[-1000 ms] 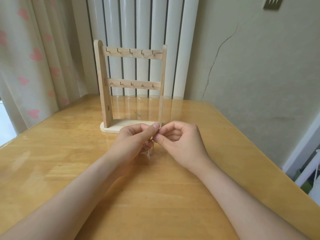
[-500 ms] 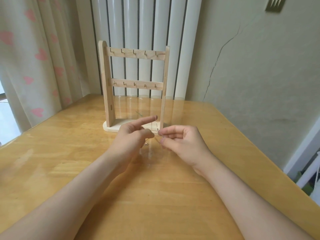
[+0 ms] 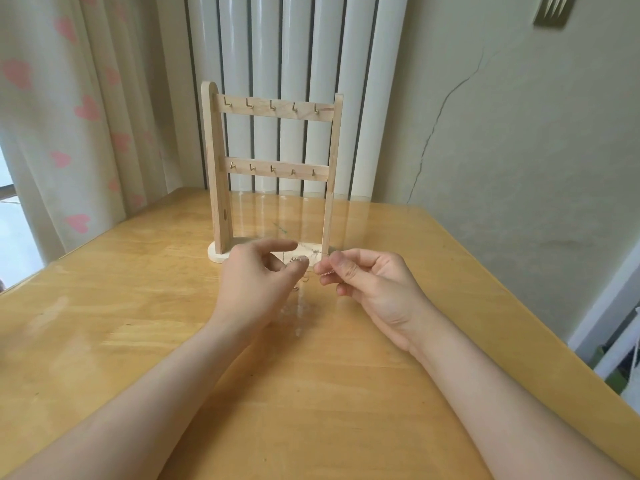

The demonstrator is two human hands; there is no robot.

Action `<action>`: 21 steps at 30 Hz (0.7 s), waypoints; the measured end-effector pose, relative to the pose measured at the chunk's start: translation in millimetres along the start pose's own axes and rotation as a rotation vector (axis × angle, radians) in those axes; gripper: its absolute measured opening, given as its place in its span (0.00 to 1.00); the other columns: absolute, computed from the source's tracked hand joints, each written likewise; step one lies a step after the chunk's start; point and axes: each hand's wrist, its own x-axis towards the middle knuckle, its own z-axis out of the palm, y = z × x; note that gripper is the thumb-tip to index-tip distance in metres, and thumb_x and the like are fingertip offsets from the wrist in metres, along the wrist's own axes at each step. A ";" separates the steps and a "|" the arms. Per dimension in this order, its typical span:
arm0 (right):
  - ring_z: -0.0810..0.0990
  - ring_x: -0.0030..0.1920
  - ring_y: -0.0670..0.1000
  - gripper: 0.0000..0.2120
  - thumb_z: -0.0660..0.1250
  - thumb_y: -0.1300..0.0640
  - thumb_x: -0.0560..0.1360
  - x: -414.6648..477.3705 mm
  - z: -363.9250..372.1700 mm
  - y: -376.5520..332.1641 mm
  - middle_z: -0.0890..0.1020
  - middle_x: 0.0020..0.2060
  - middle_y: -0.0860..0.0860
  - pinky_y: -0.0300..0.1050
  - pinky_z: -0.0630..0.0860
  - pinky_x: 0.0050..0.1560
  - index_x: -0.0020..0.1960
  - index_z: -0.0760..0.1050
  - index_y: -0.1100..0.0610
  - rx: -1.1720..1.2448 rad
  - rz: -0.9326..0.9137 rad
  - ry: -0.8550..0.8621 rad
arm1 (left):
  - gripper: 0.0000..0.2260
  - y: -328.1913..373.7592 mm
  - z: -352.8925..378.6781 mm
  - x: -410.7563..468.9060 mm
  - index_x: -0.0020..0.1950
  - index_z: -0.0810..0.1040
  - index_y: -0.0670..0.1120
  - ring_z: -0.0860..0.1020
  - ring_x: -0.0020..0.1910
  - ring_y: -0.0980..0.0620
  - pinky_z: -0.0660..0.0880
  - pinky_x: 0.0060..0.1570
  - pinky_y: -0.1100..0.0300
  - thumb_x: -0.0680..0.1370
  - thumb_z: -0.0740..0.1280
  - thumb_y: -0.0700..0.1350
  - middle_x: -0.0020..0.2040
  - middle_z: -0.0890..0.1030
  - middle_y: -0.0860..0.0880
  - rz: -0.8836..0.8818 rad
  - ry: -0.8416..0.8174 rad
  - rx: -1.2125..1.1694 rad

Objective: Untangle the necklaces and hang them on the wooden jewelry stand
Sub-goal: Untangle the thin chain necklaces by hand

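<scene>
The left hand (image 3: 256,282) is raised just above the desk, back toward the camera. Its forefinger is straight and points toward the right hand, while the thumb and a curled finger pinch a fine strand. The right hand (image 3: 367,282) faces it, palm partly turned up. Its thumb and forefinger are closed on the other end of the same strand and the remaining fingers are loosely curled beneath. The two hands are near each other but not touching.

Between them run the necklaces (image 3: 313,253), thin silver chains. One short length is drawn across from one pinch to the other, and more chain hangs below the left fingertips toward the desk top. That hanging part is blurred, so how many chains there are and how they cross cannot be told.

Just beyond the hands, near the middle of the desk's far edge, stands the wooden jewelry stand (image 3: 216,168), upright on a flat pale base. It has two posts and two crossbars, each bar carrying a row of five small metal hooks (image 3: 272,105). The hands are in front of the base.

The wooden desk (image 3: 346,393) is glossy. A white ribbed radiator (image 3: 294,46) stands behind its far edge, a curtain printed with pink hearts (image 3: 69,116) hangs past its left side, and a cracked wall (image 3: 519,150) runs along its right.
</scene>
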 end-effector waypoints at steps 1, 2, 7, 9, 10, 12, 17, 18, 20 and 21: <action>0.84 0.50 0.52 0.17 0.72 0.49 0.77 -0.1 0.6 -0.5 0.88 0.52 0.57 0.46 0.74 0.50 0.54 0.85 0.64 0.021 0.002 -0.013 | 0.12 -0.7 -0.8 0.4 0.58 0.85 0.54 0.77 0.26 0.55 0.74 0.32 0.59 0.76 0.79 0.46 0.28 0.76 0.56 -0.010 -0.006 -0.005; 0.84 0.49 0.52 0.16 0.71 0.50 0.78 -0.3 2.1 -1.3 0.88 0.52 0.57 0.45 0.74 0.48 0.53 0.84 0.63 0.036 0.005 -0.023 | 0.14 -1.2 -1.5 0.9 0.57 0.85 0.55 0.74 0.26 0.56 0.73 0.30 0.60 0.74 0.82 0.45 0.30 0.73 0.57 -0.017 -0.009 -0.001; 0.81 0.39 0.53 0.09 0.65 0.57 0.86 0.8 6.5 -2.3 0.85 0.44 0.57 0.42 0.73 0.37 0.54 0.80 0.62 0.074 0.056 -0.005 | 0.25 2.7 -2.7 -1.6 0.57 0.85 0.58 0.70 0.35 0.57 0.72 0.39 0.60 0.64 0.88 0.44 0.39 0.69 0.54 -0.013 -0.062 0.066; 0.77 0.35 0.53 0.08 0.65 0.57 0.85 1.2 5.7 -3.3 0.81 0.37 0.54 0.42 0.71 0.33 0.53 0.79 0.61 0.072 0.093 0.028 | 0.27 4.7 -2.7 -2.9 0.58 0.85 0.57 0.69 0.32 0.58 0.72 0.38 0.59 0.62 0.89 0.49 0.37 0.68 0.54 -0.029 -0.095 0.020; 0.75 0.34 0.52 0.07 0.66 0.57 0.85 1.3 5.1 -3.6 0.78 0.35 0.53 0.42 0.69 0.32 0.52 0.79 0.61 0.065 0.105 0.043 | 0.29 6.0 -3.1 -3.3 0.58 0.85 0.57 0.68 0.30 0.59 0.71 0.37 0.60 0.60 0.89 0.52 0.35 0.67 0.55 -0.040 -0.110 -0.006; 0.72 0.32 0.51 0.07 0.70 0.56 0.82 1.9 3.7 -2.8 0.75 0.33 0.52 0.43 0.66 0.31 0.52 0.79 0.61 0.053 0.111 0.049 | 0.32 8.2 -4.1 -3.7 0.60 0.85 0.56 0.68 0.29 0.59 0.71 0.36 0.62 0.57 0.88 0.55 0.33 0.67 0.56 -0.070 -0.149 -0.053; 0.70 0.27 0.51 0.09 0.66 0.59 0.82 0.8 1.5 -4.4 0.74 0.29 0.52 0.42 0.60 0.28 0.51 0.83 0.62 -0.054 0.121 0.019 | 0.43 10.3 -4.6 -5.1 0.71 0.80 0.51 0.76 0.34 0.54 0.82 0.41 0.49 0.57 0.88 0.50 0.40 0.79 0.51 -0.090 -0.287 -0.164; 0.69 0.26 0.51 0.10 0.64 0.60 0.83 0.3 1.3 -4.7 0.73 0.28 0.53 0.42 0.59 0.27 0.51 0.84 0.62 -0.074 0.125 0.014 | 0.44 11.1 -4.5 -5.6 0.72 0.79 0.52 0.76 0.35 0.54 0.82 0.42 0.48 0.57 0.88 0.49 0.43 0.82 0.50 -0.090 -0.317 -0.180; 0.69 0.25 0.51 0.12 0.64 0.60 0.82 -1.0 1.3 -5.7 0.73 0.28 0.54 0.41 0.59 0.26 0.51 0.85 0.60 -0.112 0.127 0.003 | 0.45 12.6 -5.2 -6.1 0.74 0.77 0.53 0.78 0.36 0.53 0.83 0.44 0.48 0.59 0.88 0.46 0.50 0.85 0.48 -0.076 -0.376 -0.189; 0.69 0.24 0.51 0.11 0.64 0.61 0.82 -1.6 1.7 -6.2 0.73 0.29 0.54 0.40 0.59 0.26 0.51 0.86 0.59 -0.132 0.119 0.001 | 0.44 13.3 -5.7 -6.3 0.75 0.77 0.54 0.80 0.38 0.52 0.83 0.46 0.49 0.60 0.88 0.44 0.54 0.86 0.48 -0.075 -0.406 -0.195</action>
